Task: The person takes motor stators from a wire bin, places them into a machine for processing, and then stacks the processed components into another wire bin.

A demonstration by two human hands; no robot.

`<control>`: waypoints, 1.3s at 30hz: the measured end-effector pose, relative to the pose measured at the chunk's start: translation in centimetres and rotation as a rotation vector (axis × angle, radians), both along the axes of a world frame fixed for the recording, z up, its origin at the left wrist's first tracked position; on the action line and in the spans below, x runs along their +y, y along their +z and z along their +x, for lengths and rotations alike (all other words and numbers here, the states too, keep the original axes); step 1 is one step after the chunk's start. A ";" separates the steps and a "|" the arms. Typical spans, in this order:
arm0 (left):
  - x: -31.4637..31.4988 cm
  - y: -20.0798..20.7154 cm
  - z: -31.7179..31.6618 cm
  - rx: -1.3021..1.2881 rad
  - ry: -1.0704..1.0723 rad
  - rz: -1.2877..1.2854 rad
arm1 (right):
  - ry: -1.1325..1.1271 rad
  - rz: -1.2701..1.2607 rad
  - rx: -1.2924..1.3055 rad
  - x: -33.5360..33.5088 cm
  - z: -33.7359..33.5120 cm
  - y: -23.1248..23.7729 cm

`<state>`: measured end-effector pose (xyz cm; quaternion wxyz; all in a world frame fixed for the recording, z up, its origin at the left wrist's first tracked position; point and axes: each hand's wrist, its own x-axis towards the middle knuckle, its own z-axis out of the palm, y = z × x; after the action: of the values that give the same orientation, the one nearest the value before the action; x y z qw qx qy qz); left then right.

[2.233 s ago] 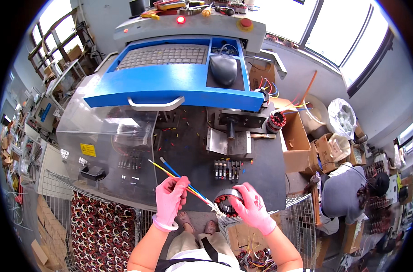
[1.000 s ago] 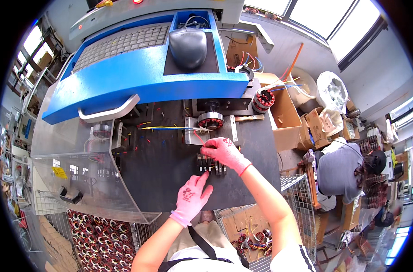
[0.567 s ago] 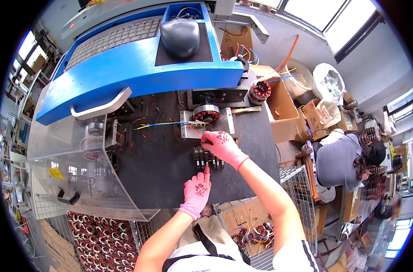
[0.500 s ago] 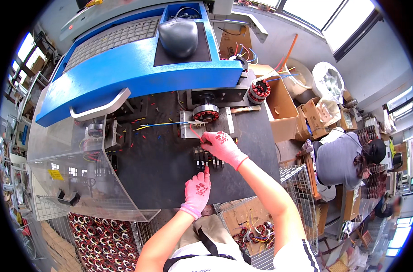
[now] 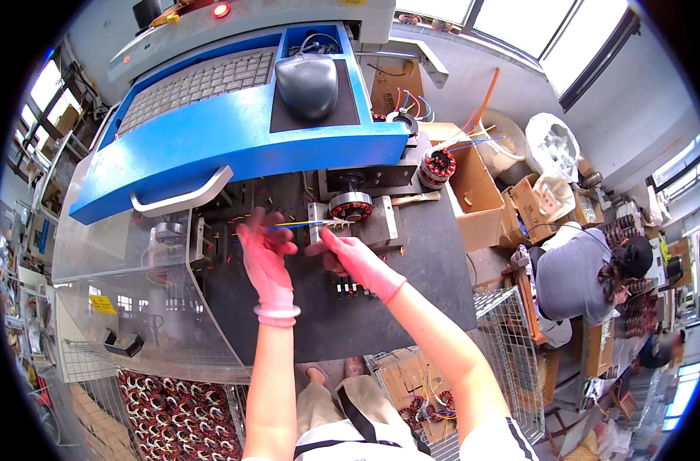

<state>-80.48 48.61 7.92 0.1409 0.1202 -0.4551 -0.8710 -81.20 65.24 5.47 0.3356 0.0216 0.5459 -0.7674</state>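
Observation:
A stator [image 5: 351, 206] with red windings is mounted on the bench fixture. Blue and yellow wires [image 5: 300, 224] run left from the white terminals [image 5: 336, 223] in front of it. My left hand [image 5: 265, 257], in a pink glove, is raised at the wires' free ends. Its fingers are apart and smeared by motion. My right hand [image 5: 359, 265], gloved alike, is closed just below the terminals, thumb and fingers together; what lies between them is hidden. Several small black clips [image 5: 351, 289] sit on the dark bench top [image 5: 411, 300], partly covered by my right hand.
A blue keyboard tray [image 5: 242, 161] with a mouse [image 5: 307, 86] overhangs the bench. On the left stands a clear guard [image 5: 142, 307]. Another stator [image 5: 436, 167] rests at the right beside a cardboard box [image 5: 476, 200]. Further right, a person in grey [image 5: 580, 273] bends over.
My left hand has moved from the black clips up and left to the wire ends, its fingers spreading. My right hand has shifted slightly left; the red wire it pinched no longer shows clearly.

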 end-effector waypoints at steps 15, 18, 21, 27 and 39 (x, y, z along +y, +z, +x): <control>4.8 -7.4 13.2 -0.056 -0.563 -1.830 | 0.064 0.783 0.619 3.8 1.1 0.9; 5.0 -8.8 13.1 -0.045 -0.551 -1.953 | 0.052 0.818 0.716 3.7 1.1 -0.1; 5.1 -9.5 13.2 -0.067 -0.582 -2.057 | 0.046 0.802 0.739 3.0 1.4 -0.1; 5.4 -10.2 12.8 0.008 -0.514 -2.023 | 0.034 0.876 0.867 3.0 1.4 -1.6; 0.3 -0.7 -0.2 0.084 0.032 0.307 | -0.135 0.461 0.271 0.7 2.5 0.5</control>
<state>-80.68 48.89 7.21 0.1538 0.1110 -0.3083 -0.9322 -78.73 65.94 5.95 0.1941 0.0307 0.7433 -0.6395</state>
